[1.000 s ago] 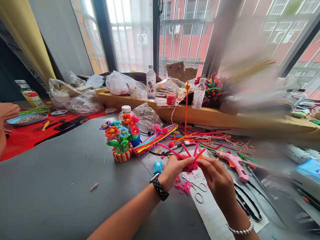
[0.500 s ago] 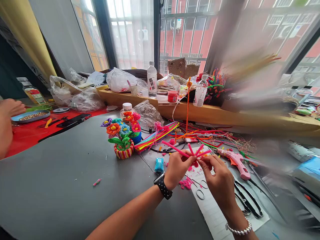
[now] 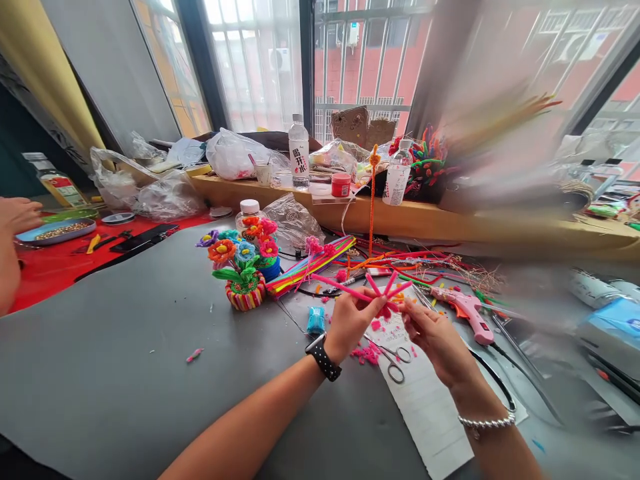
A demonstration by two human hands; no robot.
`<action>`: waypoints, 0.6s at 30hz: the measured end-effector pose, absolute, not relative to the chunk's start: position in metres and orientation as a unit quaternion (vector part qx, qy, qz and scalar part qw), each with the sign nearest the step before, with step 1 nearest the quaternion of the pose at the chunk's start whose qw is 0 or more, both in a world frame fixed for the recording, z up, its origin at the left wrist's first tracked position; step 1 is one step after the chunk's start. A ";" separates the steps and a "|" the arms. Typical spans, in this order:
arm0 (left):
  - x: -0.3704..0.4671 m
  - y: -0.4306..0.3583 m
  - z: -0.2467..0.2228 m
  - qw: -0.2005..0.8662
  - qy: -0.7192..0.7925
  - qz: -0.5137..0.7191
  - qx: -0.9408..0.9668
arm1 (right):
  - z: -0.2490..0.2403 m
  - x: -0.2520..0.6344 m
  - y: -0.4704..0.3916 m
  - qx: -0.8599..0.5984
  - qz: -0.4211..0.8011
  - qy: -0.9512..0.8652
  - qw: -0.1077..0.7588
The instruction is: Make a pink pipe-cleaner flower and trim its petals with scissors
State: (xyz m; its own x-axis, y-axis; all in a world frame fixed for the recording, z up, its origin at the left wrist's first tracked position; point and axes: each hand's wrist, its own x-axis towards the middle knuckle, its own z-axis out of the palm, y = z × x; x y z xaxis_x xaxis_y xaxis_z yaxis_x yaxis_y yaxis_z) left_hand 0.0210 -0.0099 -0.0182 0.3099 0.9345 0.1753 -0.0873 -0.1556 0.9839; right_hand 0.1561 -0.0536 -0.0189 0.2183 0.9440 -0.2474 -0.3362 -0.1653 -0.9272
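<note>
Far L, a co-worker's hand (image 3: 20, 215) is hovering by a blue tray (image 3: 83, 229) of beads. Coming R, chenille-stem flowers (image 3: 245, 252) are standing in a striped pot (image 3: 245, 295), looking fully made up. Next, a multicolour bundle of chenille stems (image 3: 313, 268) is lying on the grey tabletop (image 3: 125, 373), seemingly uncut, w/ a small blue packet (image 3: 315, 320) nearby.

My L hand (image 3: 350, 323) is closing thumb & fingers firmly on the pink chenille piece (image 3: 385, 311), so that's sitting up in front of me, off the table. Pink clippings (image 3: 367, 353) are lying below, so some trimming's prob. done. On the piece, a bunched centre is showing, but several spokes are sticking out straight & unbent, so I'm judging it approx. half-formed. Scissors (image 3: 397, 372) are lying on the paper (image 3: 425, 413), unused atm.

My R hand (image 3: 433, 333) is curling w/ fingertips nearly together at the piece's R edge; can't tell if they're gripping a strand. Far R, the pink glue gun (image 3: 470, 313) is lying idle.
</note>
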 end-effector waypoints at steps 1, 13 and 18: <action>0.021 -0.009 -0.018 0.560 0.354 0.467 0.586 | -0.019 0.158 -0.053 -0.530 0.538 -0.298 0.584; 0.020 -0.012 -0.013 0.610 0.314 0.441 0.579 | -0.019 0.155 -0.055 -0.524 0.541 -0.379 0.537; 0.019 -0.011 -0.012 0.676 0.307 0.417 0.524 | -0.025 0.152 -0.054 -0.469 0.568 -0.373 0.564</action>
